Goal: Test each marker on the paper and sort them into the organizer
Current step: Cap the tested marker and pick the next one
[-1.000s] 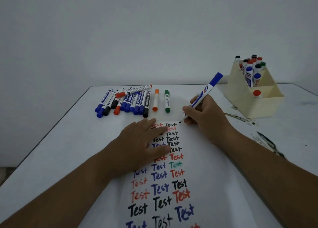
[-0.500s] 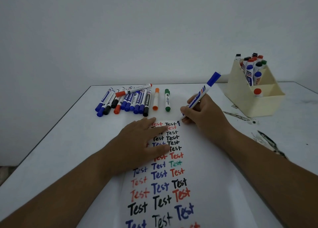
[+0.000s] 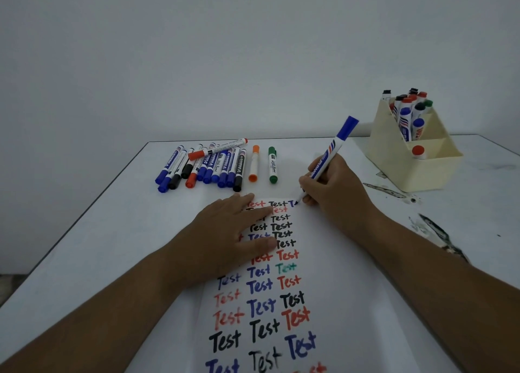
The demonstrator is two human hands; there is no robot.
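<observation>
1. Head view: the right hand [image 3: 332, 192] pinches a blue marker [image 3: 327, 158], its tip on the top edge of the paper [image 3: 323, 260] beside a row of "Test" words, its blue cap end tilted up and away.
2. The left hand [image 3: 228, 232] lies flat, fingers straight, pressing the paper's upper left part.
3. Beyond the paper lies a row of markers [image 3: 202, 167], touching one another, with an orange marker [image 3: 254, 166] and a green marker [image 3: 272, 164] just beside.
4. The organizer [image 3: 394, 153] stands at far right on the table [image 3: 84, 232], markers upright in its rear compartment; one red-capped marker [image 3: 418, 151] seems to sit in a front one.
</observation>
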